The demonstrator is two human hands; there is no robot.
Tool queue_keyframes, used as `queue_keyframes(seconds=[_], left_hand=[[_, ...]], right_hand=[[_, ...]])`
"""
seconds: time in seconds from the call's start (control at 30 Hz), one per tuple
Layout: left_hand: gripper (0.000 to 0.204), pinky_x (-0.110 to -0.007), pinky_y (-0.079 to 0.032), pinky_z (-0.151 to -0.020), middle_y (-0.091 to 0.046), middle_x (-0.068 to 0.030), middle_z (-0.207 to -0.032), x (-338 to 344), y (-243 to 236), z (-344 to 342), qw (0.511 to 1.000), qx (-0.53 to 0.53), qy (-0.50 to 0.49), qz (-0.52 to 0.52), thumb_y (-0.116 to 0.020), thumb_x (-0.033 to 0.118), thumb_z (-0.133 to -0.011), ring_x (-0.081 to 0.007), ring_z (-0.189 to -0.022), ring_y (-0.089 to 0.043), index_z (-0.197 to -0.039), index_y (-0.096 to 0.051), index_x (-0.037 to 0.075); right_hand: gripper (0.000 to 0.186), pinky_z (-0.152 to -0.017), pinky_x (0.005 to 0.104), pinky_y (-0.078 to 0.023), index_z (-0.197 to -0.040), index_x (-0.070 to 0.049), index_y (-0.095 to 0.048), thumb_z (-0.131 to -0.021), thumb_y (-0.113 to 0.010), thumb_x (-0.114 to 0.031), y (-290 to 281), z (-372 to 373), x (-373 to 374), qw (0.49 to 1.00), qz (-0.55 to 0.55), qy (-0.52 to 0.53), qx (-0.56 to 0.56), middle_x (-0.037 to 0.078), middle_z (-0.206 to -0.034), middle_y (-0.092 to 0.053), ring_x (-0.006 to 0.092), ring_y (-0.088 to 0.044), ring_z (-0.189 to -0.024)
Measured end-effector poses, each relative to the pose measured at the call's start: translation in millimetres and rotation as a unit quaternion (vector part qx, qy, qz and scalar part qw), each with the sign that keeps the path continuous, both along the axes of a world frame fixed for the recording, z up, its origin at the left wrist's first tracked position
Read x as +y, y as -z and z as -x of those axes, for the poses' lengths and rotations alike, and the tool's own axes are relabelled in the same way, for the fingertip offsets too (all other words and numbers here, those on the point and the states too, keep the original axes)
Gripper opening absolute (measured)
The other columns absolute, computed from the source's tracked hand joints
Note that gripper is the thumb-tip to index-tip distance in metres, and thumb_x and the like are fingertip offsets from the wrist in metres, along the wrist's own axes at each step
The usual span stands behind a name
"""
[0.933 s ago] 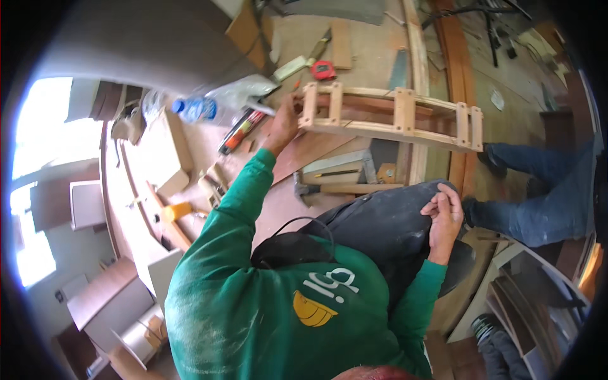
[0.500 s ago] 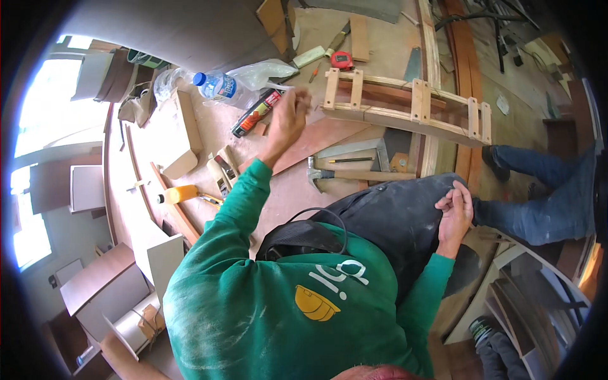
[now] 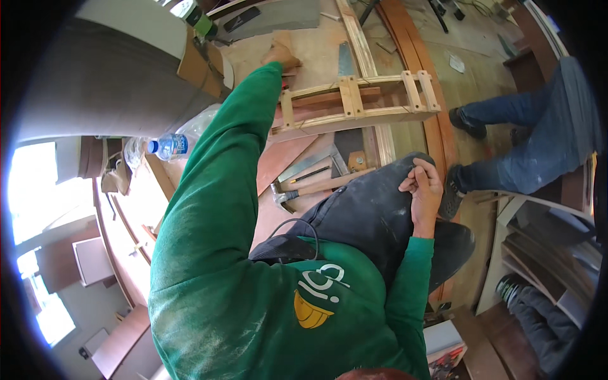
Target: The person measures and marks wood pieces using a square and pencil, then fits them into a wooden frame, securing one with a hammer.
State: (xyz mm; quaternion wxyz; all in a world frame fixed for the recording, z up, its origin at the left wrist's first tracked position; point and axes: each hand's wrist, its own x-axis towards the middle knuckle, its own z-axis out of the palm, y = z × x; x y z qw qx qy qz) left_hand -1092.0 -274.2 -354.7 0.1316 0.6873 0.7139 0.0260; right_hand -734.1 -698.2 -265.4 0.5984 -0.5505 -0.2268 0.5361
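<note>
Head view, left hand [image 3: 280,56]: stretched far forward at the end of the green sleeve [image 3: 234,145], lying on a small tan block of wood [image 3: 283,43] on the floor; the fingers look curled around it, but whether they grip it or only press on it cannot be told from here.
Head view, right hand [image 3: 423,193]: loosely curled and holding nothing, resting on the dark trouser knee [image 3: 373,209], probably to brace the body during the long reach.
Wooden frame [image 3: 354,104]: a ladder-like piece of pale slats, lying flat on the floor just right of the left hand and well ahead of the right one.
Hammer [image 3: 310,187]: between the two hands, just ahead of the knee, its head toward the left-hand side; it lies within easy reach.
Grey panel [image 3: 107,76]: large, curved by the lens, left of the reaching arm; a water bottle [image 3: 170,147] lies below it.
Another person: blue-trousered legs [image 3: 525,139] and dark shoes to the right of the right hand, apart from the work.
Hidden or unclear: the left fingertips are behind the block; a dark cable [image 3: 288,231] runs under the chest; things at the top edge are too small to name.
</note>
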Motion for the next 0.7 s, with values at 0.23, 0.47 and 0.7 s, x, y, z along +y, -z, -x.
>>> queue_keyframes(seconds=[0.23, 0.47, 0.7], left_hand=[[0.053, -0.047, -0.058, -0.089, -0.078, -0.0176, -0.099, -60.2, -126.2, 34.7, 0.98, -0.105, 0.072, -0.151, -0.081, 0.039, -0.085, -0.0367, -0.1, -0.076, -0.127, -0.074, 0.008], [0.04, -0.043, -0.054, -0.092, -0.073, -0.0173, -0.113, -294.4, -223.4, 139.7, 0.961, -0.117, -0.016, -0.25, -0.077, 0.028, -0.092, -0.0337, -0.105, -0.071, -0.126, -0.074, 0.006], [0.031, -0.04, -0.049, -0.096, -0.076, -0.0093, -0.107, -396.8, -147.4, 180.0, 0.965, -0.009, -0.016, -0.26, -0.081, 0.018, -0.089, -0.0287, -0.101, -0.064, -0.118, -0.081, 0.009]], right_hand=[[0.028, -0.063, 0.0282, -0.059, -0.13, 0.003, -0.064, -0.109, -0.06, -0.016, -1.7, -3.6, -1.5, 1.0, 0.004, -0.008, -0.005, 0.005, -0.093, -0.064, 0.0147, -0.068, -0.067], [0.028, -0.06, 0.028, -0.059, -0.13, 0.002, -0.063, -0.109, -0.059, -0.016, 3.6, -6.5, -2.9, 1.0, -0.021, -0.017, 0.004, 0.004, -0.091, -0.062, 0.0137, -0.066, -0.065], [0.029, -0.061, 0.0278, -0.059, -0.13, 0.002, -0.064, -0.108, -0.062, -0.017, -6.5, -8.8, -1.5, 0.998, -0.007, -0.061, -0.029, 0.003, -0.091, -0.063, 0.0135, -0.068, -0.068]])
